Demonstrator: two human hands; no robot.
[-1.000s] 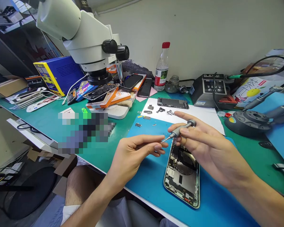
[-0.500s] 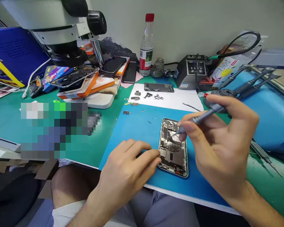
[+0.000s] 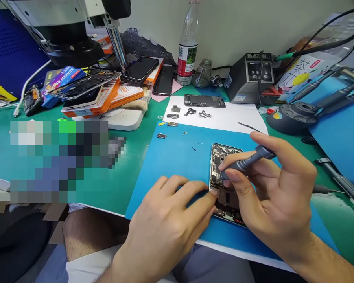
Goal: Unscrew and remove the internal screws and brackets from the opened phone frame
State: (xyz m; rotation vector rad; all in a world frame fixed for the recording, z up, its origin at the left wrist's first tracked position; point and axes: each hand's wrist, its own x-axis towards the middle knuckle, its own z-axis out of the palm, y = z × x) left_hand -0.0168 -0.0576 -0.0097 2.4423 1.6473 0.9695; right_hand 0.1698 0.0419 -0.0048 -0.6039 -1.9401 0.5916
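Observation:
An opened smartphone (image 3: 224,198) lies on the blue mat (image 3: 177,157), its inner boards and connectors exposed. My left hand (image 3: 174,212) steadies the phone, with bent fingertips pressed on its left edge. A grey precision screwdriver (image 3: 247,162) is pinched between the thumb and fingers of my right hand (image 3: 274,188), its rear end under the index finger. The driver slants down to the left, its tip over the phone's left side, close to my left fingertips. Whether the tip touches a screw I cannot tell. My right hand covers the phone's right part.
Small phone parts (image 3: 190,112) and a phone screen (image 3: 205,101) lie on white paper beyond the mat. A microscope (image 3: 73,43) overhangs stacked boxes and phones at left. Behind stand a bottle (image 3: 187,59) and soldering station (image 3: 250,80); a tool holder (image 3: 292,117) is at right.
The screwdriver's tip has moved from the phone's middle toward its left edge, nearer my left hand. My left fingertips now reach over that edge. The whole view has shifted slightly.

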